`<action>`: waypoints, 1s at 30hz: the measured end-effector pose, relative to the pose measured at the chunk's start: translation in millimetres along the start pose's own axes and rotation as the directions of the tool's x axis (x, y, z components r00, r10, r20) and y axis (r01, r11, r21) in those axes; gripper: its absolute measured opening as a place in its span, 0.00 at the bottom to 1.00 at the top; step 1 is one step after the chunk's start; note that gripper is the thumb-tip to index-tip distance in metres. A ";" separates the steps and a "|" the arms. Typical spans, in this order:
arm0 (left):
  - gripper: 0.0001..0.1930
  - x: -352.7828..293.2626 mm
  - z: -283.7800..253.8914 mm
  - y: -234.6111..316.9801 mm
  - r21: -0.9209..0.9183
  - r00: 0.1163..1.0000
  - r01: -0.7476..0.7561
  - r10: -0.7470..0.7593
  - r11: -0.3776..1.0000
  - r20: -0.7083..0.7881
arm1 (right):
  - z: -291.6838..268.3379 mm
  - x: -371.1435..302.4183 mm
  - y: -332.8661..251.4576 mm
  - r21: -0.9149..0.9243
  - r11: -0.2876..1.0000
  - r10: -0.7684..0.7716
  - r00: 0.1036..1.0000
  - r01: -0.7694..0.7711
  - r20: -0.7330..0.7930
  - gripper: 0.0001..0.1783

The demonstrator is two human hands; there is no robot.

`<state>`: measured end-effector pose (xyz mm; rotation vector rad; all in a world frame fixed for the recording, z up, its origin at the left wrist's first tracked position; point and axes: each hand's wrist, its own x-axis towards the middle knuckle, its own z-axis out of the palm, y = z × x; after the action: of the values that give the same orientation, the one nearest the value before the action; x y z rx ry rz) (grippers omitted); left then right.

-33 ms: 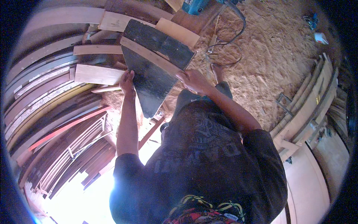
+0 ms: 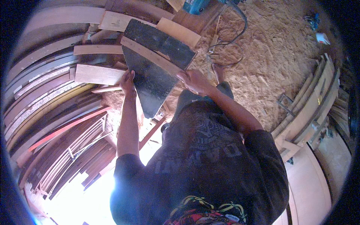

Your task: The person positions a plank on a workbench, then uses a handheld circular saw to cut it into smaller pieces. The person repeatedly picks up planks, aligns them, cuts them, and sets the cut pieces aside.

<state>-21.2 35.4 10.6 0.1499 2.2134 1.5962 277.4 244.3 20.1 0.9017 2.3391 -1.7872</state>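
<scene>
In front of me a dark, black-faced board [image 2: 153,80] lies tilted, with a narrow wooden strip [image 2: 150,56] running diagonally across it. My left hand [image 2: 128,81] grips the board's left edge, thumb and fingers closed at its rim, beside the end of a pale plank [image 2: 98,74]. At the near right end of the strip, my right hand [image 2: 198,82] is closed, its fingers curled round the strip's end by the board's right edge. Its fingertips are partly hidden. A flat light wood piece [image 2: 179,32] sits along the board's far side.
Stacked boards and long planks [image 2: 45,84] fill the left side. A blue power tool [image 2: 195,6] stands at the top, its dark cable [image 2: 243,28] looping over sawdust-covered ground [image 2: 270,48]. More timber pieces [image 2: 305,99] lie at the right. Bright light washes out the lower left.
</scene>
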 end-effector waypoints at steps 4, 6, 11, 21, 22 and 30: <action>0.22 0.6 4.9 -1.6 -0.034 1.000 0.003 -0.003 0.999 0.000 | -9.7 -0.9 -6.6 0.035 0.999 0.037 0.998 -0.039 0.042 0.33; 0.23 -0.8 4.0 -1.4 -0.028 1.000 -0.003 0.003 1.000 0.007 | -9.0 -1.2 -6.1 0.032 0.999 0.023 0.999 -0.025 0.038 0.32; 0.20 -9.2 9.7 7.6 0.092 1.000 -0.022 0.020 0.996 0.021 | -10.8 -3.2 -5.3 0.046 0.996 -0.083 0.996 0.082 0.017 0.32; 0.18 -1.5 -6.5 -17.7 0.138 0.985 -0.158 0.165 0.978 -0.041 | -1.9 -3.3 3.8 0.031 0.949 -0.313 0.949 0.314 -0.048 0.30; 0.18 -0.8 -9.0 -19.7 0.068 0.991 -0.128 0.130 0.989 -0.021 | -0.7 -2.3 6.8 0.043 0.946 -0.319 0.947 0.320 -0.038 0.30; 0.19 -18.8 10.9 2.9 -0.110 0.999 0.025 -0.029 0.994 -0.036 | -13.4 -4.2 -5.1 0.141 0.930 -0.339 0.940 0.340 -0.030 0.28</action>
<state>-0.3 40.1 15.4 0.0590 2.1399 1.7139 282.3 253.9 30.6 0.5356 2.5216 -2.1029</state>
